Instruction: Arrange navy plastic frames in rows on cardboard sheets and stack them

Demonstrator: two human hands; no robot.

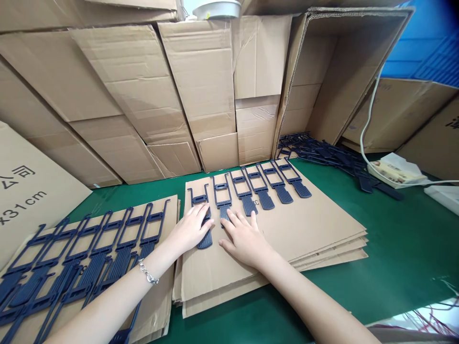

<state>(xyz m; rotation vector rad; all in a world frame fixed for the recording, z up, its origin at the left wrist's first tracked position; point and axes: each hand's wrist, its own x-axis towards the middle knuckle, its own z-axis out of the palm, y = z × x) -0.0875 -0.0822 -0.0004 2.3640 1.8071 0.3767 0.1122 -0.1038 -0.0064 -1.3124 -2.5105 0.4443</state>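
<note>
Left hand (191, 228), fingers together, thumb apart, rests across leftmost dark-blue plastic frame with ribbed plate (205, 241). Right hand (247, 239), fingers spread, touches neighbouring dark-blue frame (223, 210). Both frames lie on stacked brown cardboard sheets (304, 229).

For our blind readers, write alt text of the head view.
A person's left hand and right hand touch the two leftmost of six dark blue parts lined up on stacked cardboard sheets on a green table. Similar parts lie on more cardboard at left; a loose pile lies by an open box at right.
</note>
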